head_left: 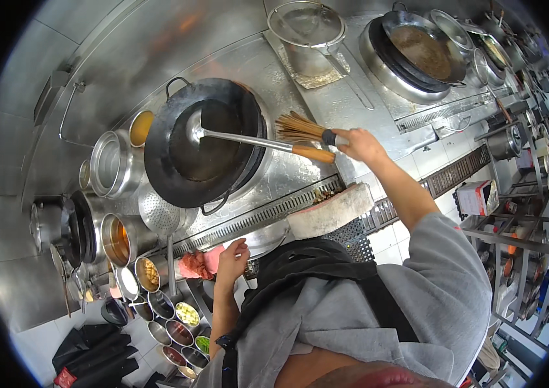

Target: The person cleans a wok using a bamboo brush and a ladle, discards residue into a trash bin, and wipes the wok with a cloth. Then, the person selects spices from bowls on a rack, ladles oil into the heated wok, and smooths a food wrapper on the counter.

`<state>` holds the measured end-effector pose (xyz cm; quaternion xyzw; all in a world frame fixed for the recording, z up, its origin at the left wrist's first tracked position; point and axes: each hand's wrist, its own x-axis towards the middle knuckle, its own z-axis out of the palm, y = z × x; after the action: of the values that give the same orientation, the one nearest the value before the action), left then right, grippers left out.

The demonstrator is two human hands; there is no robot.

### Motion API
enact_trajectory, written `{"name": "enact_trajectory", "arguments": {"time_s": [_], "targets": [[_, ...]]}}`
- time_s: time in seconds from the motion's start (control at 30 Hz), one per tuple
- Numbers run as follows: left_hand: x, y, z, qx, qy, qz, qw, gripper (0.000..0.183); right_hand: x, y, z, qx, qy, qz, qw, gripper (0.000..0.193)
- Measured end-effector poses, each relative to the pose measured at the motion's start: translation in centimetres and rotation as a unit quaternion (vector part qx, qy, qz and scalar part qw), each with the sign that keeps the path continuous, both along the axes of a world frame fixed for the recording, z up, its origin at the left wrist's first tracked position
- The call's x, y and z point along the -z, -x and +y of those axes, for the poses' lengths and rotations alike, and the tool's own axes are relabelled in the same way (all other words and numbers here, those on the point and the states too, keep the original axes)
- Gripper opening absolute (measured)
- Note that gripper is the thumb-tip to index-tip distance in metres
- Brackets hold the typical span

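Observation:
My right hand is closed around the handle of a bamboo wok brush, whose bristles point left toward the wok. A large black wok sits on the burner, dark and wet-looking inside. Resting across it is a ladle; its bowl lies in the wok and its wooden grip ends just below the brush. Close to my body, my left hand hovers empty with loosely bent fingers, beside a pink and red cloth at the stove's front edge.
A perforated skimmer, a pot of orange liquid and several ingredient tins stand left. A strainer tops a pot at the back; a second wok holds brown liquid. A folded pale cloth lies along the front edge.

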<state>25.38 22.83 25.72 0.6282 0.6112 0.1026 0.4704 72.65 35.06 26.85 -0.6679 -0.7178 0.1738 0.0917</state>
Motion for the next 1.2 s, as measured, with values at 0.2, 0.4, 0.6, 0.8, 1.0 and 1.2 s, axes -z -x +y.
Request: {"name": "enact_trajectory", "arguments": {"time_s": [0.2,0.4,0.6,0.8,1.0,1.2], "targets": [[-4.5,-9.5,6.9,0.094,-0.339,-0.057,0.934,0.043,0.2,0.6,-9.6,0.027,0.078,0.058,0.995,0.050],[-3.3,-20.1,13.8,0.207,-0.483,0.089,0.846,0.049,0.1,3.3,-17.5,0.269,0.056,0.195,0.942,0.048],[-4.2,-18.8,16.0,0.341,-0.408,0.156,0.832,0.021,-1.4,5.0,-24.3,0.343,0.003,0.317,0.884,0.044],[-14.4,-7.8,17.4,0.324,-0.499,0.064,0.801,0.034,-0.1,6.2,-26.3,0.312,0.142,0.552,0.760,0.037],[-22.9,-1.1,15.0,0.219,-0.521,-0.049,0.823,0.042,3.0,6.2,-24.5,0.350,0.080,0.573,0.736,0.054],[-29.0,0.9,10.0,0.084,-0.541,-0.349,0.760,0.034,0.2,4.1,-15.1,0.244,0.072,0.448,0.857,0.072]]}}
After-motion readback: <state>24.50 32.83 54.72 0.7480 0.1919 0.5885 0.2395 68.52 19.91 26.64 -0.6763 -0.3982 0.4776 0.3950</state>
